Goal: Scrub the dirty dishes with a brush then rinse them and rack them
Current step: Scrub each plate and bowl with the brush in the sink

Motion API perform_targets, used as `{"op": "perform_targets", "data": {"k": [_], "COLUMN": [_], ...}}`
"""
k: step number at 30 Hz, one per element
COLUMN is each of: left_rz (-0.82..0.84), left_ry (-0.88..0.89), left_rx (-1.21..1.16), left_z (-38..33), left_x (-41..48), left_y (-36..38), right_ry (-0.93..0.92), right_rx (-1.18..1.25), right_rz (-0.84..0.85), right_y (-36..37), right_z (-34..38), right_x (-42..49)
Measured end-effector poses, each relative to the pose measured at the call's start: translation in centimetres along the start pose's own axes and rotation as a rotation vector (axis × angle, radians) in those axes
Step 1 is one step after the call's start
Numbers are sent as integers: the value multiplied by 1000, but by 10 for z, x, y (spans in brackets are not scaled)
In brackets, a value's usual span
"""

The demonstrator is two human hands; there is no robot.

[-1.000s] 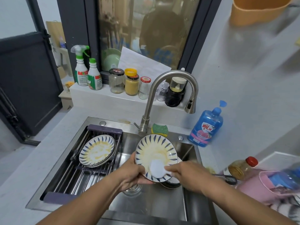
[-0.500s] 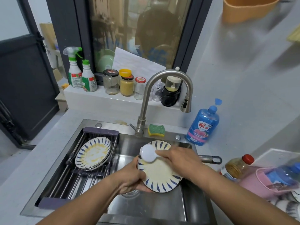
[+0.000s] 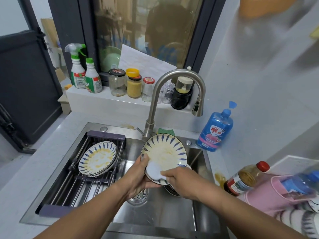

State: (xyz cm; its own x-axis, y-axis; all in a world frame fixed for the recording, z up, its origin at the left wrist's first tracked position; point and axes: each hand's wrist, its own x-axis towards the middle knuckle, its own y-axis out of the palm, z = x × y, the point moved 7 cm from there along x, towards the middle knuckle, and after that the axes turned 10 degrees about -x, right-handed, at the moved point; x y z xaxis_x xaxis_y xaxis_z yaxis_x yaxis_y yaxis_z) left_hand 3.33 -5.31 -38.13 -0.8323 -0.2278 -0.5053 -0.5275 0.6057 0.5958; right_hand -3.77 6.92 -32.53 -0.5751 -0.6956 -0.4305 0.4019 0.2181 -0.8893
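Scrubbing was in hand over the sink (image 3: 155,214): the left hand (image 3: 138,176) gripped a plate (image 3: 165,152) by its lower rim, thumb on its face, while the right hand (image 3: 183,181) closed round a white brush (image 3: 154,170) pressed to the plate's lower left — yellow smears showed across the centre. The next move likely called for sweeping the brush upward, then rinsing at the faucet (image 3: 179,75); other stained plates (image 3: 97,157) lay in the rack (image 3: 72,188), left.

Worktop: pale grey speckled counter (image 3: 43,169), lower left across to the right of the frame, surrounding the inset stainless-steel sink (image 3: 155,213).
Right counter: blue pump soap bottle (image 3: 214,133), red-capped brown sauce bottle (image 3: 241,181), pink plastic basket (image 3: 269,199).
Sink, left half: dark slatted drain rack (image 3: 74,192) carrying stacked blue-striped plates (image 3: 97,158).
Ledge, upper centre: white sill (image 3: 103,102) with green-capped spray bottles (image 3: 77,73) and glass jars (image 3: 133,85).
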Motion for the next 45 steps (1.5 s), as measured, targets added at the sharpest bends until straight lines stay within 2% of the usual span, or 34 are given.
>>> {"op": "perform_targets", "data": {"k": [2,4,6,9,12,15,21,26,30,32,36,38,42,45], "left_rz": [27,11,-3,10,72,127,178,123,49,34,43,91,141,129], "left_ry": [-4,32,53,6,-59,-87,-92,-93,-41,-40,-68,-115,-148,-128], "left_rx": [-39,-21,32,57,67,57,16,13,77,126,169,182,194,194], "left_z": [0,-1,-2,5,15,16,10,5,-5,-7,-2,5,8,3], "left_x": [0,0,-1,-4,-7,-10,-12,-3,3,3,2,1,-2,-1], "left_y": [2,-3,-10,-13,-6,0,-8,-14,-29,-35,-31,-20,-10,-14], "right_ry": [-10,11,97,223,181,68,-46,-124,-93,-16,100,54,-134,-54], "right_rx": [18,-124,-316,-419,-352,-165,-81,-113,-354,-509,-631,-593,-586,-662], "right_rz": [-6,19,47,-49,-162,-183,-88,30,104,120,-37,-120,-140,-205], "right_y": [1,3,-2,-28,-48,-45,-22,-15,-20,-26,-54,-60,-55,-60], "right_z": [1,-12,-32,-48,-31,-8,2,8,-13,-28,-31,-19,12,1], "right_x": [-2,-12,-20,-21,-8,2,8,-6,-15,-17,-11,-2,6,8]}}
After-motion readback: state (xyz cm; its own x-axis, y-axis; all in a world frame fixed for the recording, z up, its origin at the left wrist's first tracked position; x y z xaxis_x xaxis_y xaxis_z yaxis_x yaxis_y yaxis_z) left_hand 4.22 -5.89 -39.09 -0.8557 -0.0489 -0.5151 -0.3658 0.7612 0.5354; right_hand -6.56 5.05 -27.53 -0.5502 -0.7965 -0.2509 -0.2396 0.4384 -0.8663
